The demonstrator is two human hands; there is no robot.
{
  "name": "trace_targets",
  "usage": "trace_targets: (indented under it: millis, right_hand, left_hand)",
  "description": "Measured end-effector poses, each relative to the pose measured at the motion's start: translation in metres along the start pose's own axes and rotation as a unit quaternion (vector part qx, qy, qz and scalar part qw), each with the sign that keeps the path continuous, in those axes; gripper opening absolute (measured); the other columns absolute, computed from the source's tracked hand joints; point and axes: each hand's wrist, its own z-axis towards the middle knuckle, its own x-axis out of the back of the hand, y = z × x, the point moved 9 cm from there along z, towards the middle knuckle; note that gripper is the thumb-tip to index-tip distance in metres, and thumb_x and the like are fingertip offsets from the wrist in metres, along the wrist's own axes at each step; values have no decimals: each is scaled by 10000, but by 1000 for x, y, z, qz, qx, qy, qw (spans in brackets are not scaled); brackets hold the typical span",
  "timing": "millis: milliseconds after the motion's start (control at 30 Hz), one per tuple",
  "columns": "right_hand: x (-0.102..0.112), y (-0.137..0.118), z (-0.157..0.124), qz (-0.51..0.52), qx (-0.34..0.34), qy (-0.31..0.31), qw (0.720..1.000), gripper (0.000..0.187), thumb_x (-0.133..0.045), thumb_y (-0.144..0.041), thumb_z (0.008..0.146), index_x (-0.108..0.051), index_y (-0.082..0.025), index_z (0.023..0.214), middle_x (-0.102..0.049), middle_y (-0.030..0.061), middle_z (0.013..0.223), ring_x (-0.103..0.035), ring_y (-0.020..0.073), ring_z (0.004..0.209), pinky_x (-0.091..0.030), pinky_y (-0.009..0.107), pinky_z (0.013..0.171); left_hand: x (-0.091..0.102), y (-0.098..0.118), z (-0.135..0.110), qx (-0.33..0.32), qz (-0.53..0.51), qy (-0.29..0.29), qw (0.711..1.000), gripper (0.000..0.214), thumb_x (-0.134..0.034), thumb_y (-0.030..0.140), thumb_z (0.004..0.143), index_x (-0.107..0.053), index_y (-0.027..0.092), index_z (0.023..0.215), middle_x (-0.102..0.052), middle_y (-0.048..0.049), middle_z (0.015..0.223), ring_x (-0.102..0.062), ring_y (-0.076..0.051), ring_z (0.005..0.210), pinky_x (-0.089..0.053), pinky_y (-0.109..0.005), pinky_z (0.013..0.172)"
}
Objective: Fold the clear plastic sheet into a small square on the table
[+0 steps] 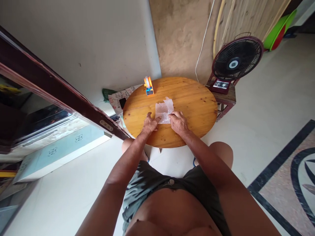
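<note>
A small sheet of clear bubble wrap (161, 108) lies folded on the round wooden table (197, 101), with a loose flap sticking up at its far right corner. My left hand (150, 124) rests at its near left edge, fingers apart, one of them pressing on the plastic. On the other side, my right hand (179, 122) has its fingertips pinched together on the wrap's right edge. What lies inside the folded wrap, if anything, cannot be made out. Farther back on the tabletop stands an orange and blue tape dispenser (148, 86) holding a roll of tape.
An electric fan (233, 64) stands on a wooden stool (226, 95) to the right of the table. Behind is a wall with a hanging white cord (204, 36). At left, a dark door frame (61, 87) runs close to the table, near a printed sheet (115, 100) with a dark phone-like object.
</note>
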Motion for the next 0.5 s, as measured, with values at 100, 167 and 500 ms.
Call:
trace_targets:
  millis: [100,167,500]
  right_hand:
    - [1,0,-1,-3,-6,3,1000,292,-494,-218,1002,-780,-193,1053,-694,114,1125,-550,259,992,-467,375,906]
    - [1,0,-1,-5,-7,5,1000,291,-496,-221,1002,-778,-194,1065,-692,112,1128,-555,256,994,-468,372,910]
    - [-2,2,-2,3,-5,7,1000,281,-511,-219,992,-774,-200,1089,-685,119,1142,-554,263,1011,-479,382,914]
  left_hand:
    - [-11,2,5,-6,-33,-16,999,868,-694,460,888,-247,177,1577,-714,-88,914,-625,-143,501,-516,-239,467]
    - [-19,3,7,-19,-67,-30,997,805,-679,429,901,-288,194,1563,-705,-73,923,-611,-122,501,-507,-221,461]
    - [-25,4,18,-63,-27,38,997,793,-728,333,833,-373,161,1521,-725,-85,929,-638,-157,534,-508,-265,527]
